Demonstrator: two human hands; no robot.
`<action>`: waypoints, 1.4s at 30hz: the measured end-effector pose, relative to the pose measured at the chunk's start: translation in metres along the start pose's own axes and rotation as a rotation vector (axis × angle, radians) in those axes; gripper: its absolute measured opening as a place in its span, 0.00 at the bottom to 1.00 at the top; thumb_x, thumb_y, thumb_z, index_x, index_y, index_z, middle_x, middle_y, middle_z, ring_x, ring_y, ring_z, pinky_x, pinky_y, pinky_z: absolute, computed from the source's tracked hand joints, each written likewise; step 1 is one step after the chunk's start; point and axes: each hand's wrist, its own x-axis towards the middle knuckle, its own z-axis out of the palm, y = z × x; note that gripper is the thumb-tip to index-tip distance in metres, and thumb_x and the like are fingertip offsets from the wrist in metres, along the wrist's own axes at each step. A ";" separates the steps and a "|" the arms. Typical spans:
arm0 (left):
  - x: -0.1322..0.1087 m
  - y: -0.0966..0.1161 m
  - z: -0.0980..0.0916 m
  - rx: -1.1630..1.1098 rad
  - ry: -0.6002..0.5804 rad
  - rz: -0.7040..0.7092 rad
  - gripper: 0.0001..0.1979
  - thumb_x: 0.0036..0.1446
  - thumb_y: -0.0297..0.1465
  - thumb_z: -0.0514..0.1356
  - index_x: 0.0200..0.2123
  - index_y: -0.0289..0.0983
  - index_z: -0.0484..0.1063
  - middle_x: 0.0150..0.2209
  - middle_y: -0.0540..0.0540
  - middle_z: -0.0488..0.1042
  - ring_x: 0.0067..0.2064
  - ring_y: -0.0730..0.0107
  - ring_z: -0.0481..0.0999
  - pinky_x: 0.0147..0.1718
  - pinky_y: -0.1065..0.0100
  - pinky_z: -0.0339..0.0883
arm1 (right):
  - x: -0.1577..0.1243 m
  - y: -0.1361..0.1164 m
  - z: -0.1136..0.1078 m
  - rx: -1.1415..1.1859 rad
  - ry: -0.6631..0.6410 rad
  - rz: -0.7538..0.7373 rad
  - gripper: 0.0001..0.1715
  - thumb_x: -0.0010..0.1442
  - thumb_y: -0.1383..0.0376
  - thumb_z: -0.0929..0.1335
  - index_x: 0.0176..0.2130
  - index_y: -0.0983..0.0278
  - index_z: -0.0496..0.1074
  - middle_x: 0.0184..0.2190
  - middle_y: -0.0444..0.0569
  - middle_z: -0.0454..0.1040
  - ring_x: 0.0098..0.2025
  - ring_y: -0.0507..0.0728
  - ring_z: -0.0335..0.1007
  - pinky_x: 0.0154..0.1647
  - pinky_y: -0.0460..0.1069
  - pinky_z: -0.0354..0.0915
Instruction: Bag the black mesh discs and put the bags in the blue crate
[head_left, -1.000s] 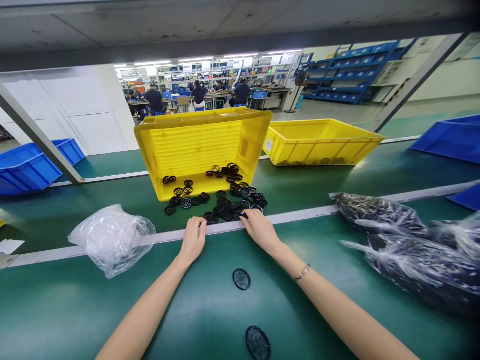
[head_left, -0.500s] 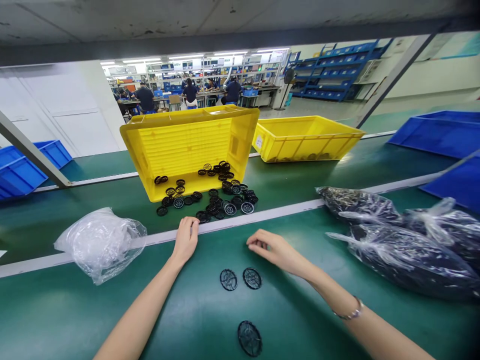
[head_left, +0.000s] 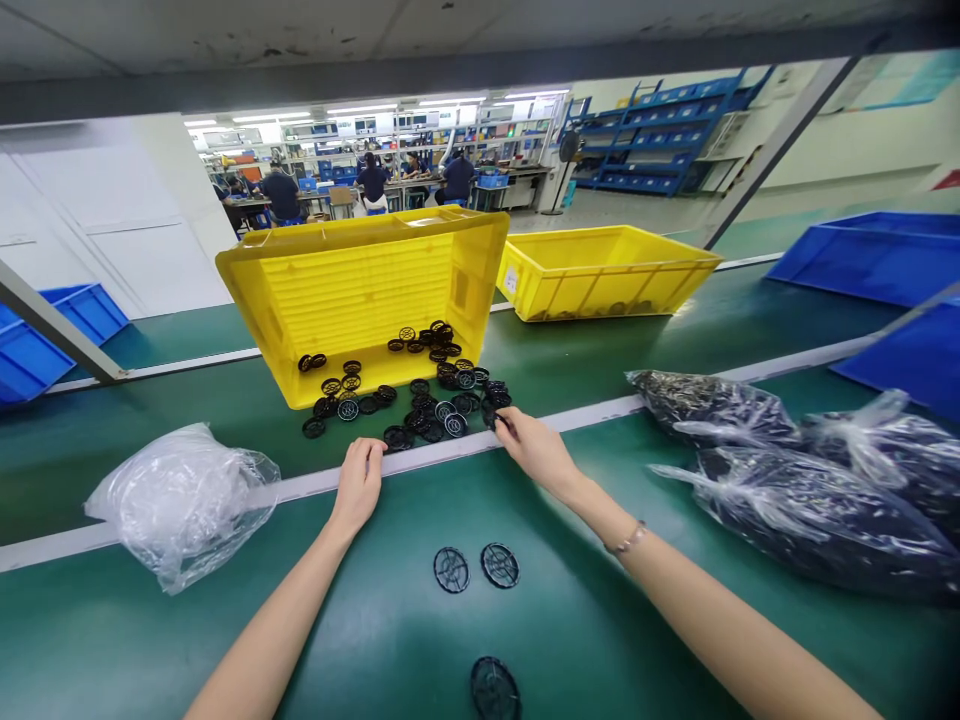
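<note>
Green counter (head_left: 360,630) stretches before us — our right hand (head_left: 536,450) pinches a black disc (head_left: 490,412) at the edge of the pile (head_left: 421,418). Our left hand (head_left: 360,482) sits apart, beside the pile; we cannot tell its grip. Three loose discs (head_left: 500,566) lie nearer us, others inside the tipped yellow bin (head_left: 352,285).

Bare forearms (head_left: 289,600), a slim silvery bracelet (head_left: 628,538) around the right one.
</note>
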 end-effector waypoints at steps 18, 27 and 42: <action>0.001 -0.001 0.000 -0.003 0.027 -0.029 0.16 0.70 0.39 0.47 0.40 0.38 0.71 0.40 0.44 0.73 0.45 0.62 0.70 0.47 0.61 0.61 | 0.016 -0.037 0.026 0.066 -0.024 -0.175 0.28 0.60 0.50 0.63 0.54 0.62 0.68 0.50 0.49 0.70 0.48 0.43 0.64 0.51 0.39 0.64; 0.000 0.000 0.002 -0.016 0.021 -0.037 0.15 0.70 0.38 0.47 0.40 0.38 0.71 0.41 0.44 0.73 0.46 0.63 0.70 0.48 0.61 0.61 | -0.049 -0.027 0.002 0.257 -0.540 -0.260 0.30 0.60 0.42 0.59 0.50 0.55 0.72 0.44 0.42 0.70 0.42 0.36 0.64 0.46 0.33 0.62; 0.000 -0.002 0.001 -0.019 0.025 -0.041 0.15 0.70 0.37 0.47 0.39 0.38 0.70 0.41 0.43 0.73 0.46 0.62 0.70 0.48 0.61 0.62 | 0.038 -0.043 0.033 0.042 -0.006 -0.252 0.28 0.65 0.52 0.55 0.52 0.64 0.70 0.47 0.50 0.71 0.46 0.41 0.63 0.51 0.38 0.65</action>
